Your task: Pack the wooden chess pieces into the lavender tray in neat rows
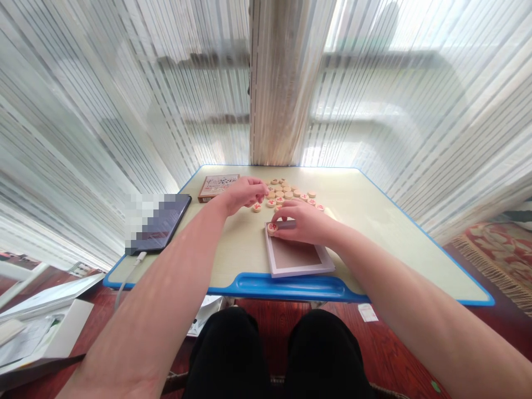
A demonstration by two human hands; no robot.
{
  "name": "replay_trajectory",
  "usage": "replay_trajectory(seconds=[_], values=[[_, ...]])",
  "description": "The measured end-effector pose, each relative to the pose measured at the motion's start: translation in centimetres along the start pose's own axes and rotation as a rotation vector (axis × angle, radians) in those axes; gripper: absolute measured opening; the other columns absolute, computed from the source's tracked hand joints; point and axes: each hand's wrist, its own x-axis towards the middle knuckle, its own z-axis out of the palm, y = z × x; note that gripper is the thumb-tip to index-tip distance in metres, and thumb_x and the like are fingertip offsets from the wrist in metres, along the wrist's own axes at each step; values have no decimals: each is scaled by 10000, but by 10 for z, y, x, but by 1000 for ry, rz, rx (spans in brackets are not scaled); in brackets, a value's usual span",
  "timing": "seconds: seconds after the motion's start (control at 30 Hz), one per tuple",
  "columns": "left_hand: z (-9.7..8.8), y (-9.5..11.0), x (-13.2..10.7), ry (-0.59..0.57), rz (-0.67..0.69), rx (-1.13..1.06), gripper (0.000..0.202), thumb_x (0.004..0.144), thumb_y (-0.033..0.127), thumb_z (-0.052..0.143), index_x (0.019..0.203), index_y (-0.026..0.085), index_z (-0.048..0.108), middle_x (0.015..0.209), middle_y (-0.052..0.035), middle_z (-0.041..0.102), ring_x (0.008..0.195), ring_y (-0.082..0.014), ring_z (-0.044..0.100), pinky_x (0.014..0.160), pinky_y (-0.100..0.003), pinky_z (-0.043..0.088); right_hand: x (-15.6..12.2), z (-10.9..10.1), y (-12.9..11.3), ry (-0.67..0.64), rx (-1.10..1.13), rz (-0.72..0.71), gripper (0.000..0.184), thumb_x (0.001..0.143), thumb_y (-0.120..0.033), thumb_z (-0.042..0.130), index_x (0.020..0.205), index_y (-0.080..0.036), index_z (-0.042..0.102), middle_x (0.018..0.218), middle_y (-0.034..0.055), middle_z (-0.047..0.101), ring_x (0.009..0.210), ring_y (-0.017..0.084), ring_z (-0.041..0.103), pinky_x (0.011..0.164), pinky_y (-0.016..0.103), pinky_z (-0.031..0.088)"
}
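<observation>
Several round wooden chess discs (286,194) with red characters lie loose on a pale desk (374,221) with a blue rim. My left hand (245,194) reaches over their left edge, fingers curled in a pinch at a disc; what it grips is hard to make out. My right hand (305,223) rests at the far end of a shallow open box tray (297,259), fingers bent beside a disc (272,227) that sits in the tray's far left corner.
A printed box lid (216,187) lies at the desk's far left. A dark tablet (160,223) with a cable lies on the left edge. Ribbed translucent panels wall the desk. Papers and a rug lie on the floor.
</observation>
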Motion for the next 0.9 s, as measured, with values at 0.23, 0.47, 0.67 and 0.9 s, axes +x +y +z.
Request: replay_trajectory(seconds=[0.23, 0.47, 0.67, 0.9], values=[[-1, -2, 1, 10, 3, 19, 63, 649, 151, 598, 607, 136, 554, 499, 18, 504, 393, -30, 364, 374, -174, 199, 0, 0, -4, 20, 22, -22, 129, 785, -284, 644, 858, -200, 709, 850, 53, 622, 838, 174, 559, 773, 291, 430], [-6, -4, 3, -41, 72, -54, 83, 677, 162, 591, 620, 144, 533, 499, 39, 485, 378, -18, 329, 369, -159, 221, 1, 0, -5, 3, 35, -16, 144, 774, -304, 658, 854, -195, 709, 823, 47, 633, 808, 170, 559, 753, 287, 425], [-5, -5, 3, -57, 45, -36, 105, 680, 175, 601, 611, 143, 528, 500, 36, 489, 374, -18, 330, 370, -162, 222, 1, -1, -5, -16, 61, -7, 159, 787, -322, 647, 857, -192, 707, 814, 42, 653, 799, 166, 559, 754, 285, 420], [-5, -4, 1, -56, 43, -30, 120, 670, 174, 613, 597, 145, 522, 486, 42, 461, 382, -21, 324, 391, -175, 224, 2, -4, -7, -62, 70, 22, 174, 781, -337, 650, 870, -197, 702, 799, 34, 659, 780, 168, 557, 737, 287, 418]])
